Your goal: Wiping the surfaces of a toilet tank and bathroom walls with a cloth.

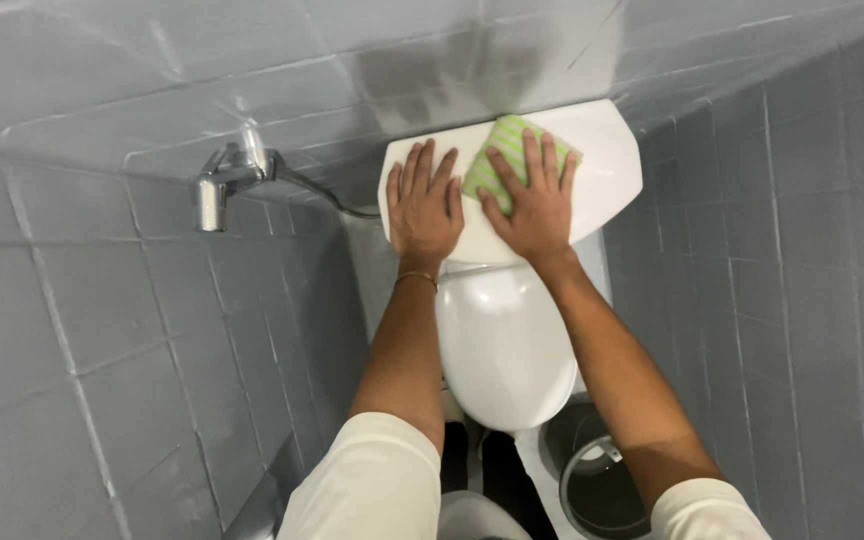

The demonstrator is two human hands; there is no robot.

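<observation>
Head view, steeply down, seemingly close

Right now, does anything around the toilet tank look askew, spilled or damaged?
Nothing stands out. The white tank lid sits flat on the tank, with the left hand pressed flat on it and the right hand on a green striped cloth. The toilet seat lid is closed. No spill shows.

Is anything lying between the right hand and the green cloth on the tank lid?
Nothing visible: the right hand lies flat on the green cloth, pressing it onto the white tank lid. The left hand rests beside it on the lid.
</observation>
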